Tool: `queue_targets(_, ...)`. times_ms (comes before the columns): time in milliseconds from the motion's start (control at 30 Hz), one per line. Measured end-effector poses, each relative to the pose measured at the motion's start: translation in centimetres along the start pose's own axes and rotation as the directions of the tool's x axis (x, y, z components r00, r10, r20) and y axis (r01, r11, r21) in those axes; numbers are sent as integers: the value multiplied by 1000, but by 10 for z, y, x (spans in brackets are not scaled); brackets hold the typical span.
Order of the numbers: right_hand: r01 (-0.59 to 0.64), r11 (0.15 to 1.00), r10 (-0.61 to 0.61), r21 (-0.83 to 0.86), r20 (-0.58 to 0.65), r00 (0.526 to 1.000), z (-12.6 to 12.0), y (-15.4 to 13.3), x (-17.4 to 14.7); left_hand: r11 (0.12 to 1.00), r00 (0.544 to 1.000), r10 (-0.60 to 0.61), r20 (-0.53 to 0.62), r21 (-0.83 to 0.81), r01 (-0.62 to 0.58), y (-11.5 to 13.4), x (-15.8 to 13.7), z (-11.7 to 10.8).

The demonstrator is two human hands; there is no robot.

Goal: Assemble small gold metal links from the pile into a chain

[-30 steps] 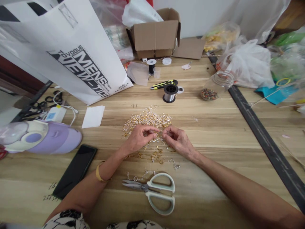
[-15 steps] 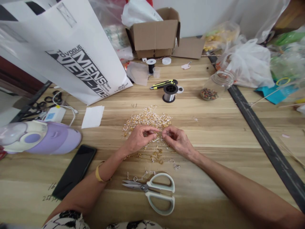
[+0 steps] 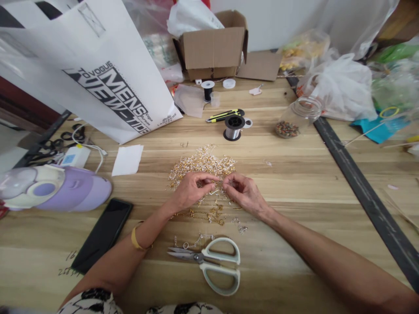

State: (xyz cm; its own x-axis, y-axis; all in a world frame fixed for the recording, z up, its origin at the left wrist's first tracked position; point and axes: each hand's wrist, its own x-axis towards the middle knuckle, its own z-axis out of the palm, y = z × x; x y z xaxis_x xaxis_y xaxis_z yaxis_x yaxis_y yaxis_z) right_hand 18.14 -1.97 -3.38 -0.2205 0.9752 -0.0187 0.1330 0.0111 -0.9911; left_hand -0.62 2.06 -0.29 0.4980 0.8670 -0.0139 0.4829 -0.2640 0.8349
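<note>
Partly hidden: trinket pile [image 3: 204,161] behind left hand [image 3: 190,189].

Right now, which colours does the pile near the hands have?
The pile is mixed gold and silvery white, in the head view.

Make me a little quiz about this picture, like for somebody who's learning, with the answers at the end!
1. True or false: the scissors lie nearer the person than the pile of small metal pieces.
2. What is on the forearm of the left hand? A) a blue watch; B) a yellow band; C) a red ribbon.
3. Fill in: the clear jar is on the side of the ____.

Key: 1. true; 2. B; 3. right hand.
</note>
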Motion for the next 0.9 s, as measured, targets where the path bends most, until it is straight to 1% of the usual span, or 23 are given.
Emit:
queue_targets(567, -6, 1000, 6, 5, 1, 1000, 0, 1, 1, 1000, 1000, 9, 1, 4, -9, 5, 0, -1)
queue_targets(767, 2, 1000, -2, -5, -3, 1000, 0, 2, 1, 1000, 999, 21, 31, -14, -21, 7, -1, 0)
queue_targets(900, -7, 1000, 7, 16, -5, 1000, 0, 4, 1, 1000, 999, 27, 37, -11, -27, 8, -2, 0)
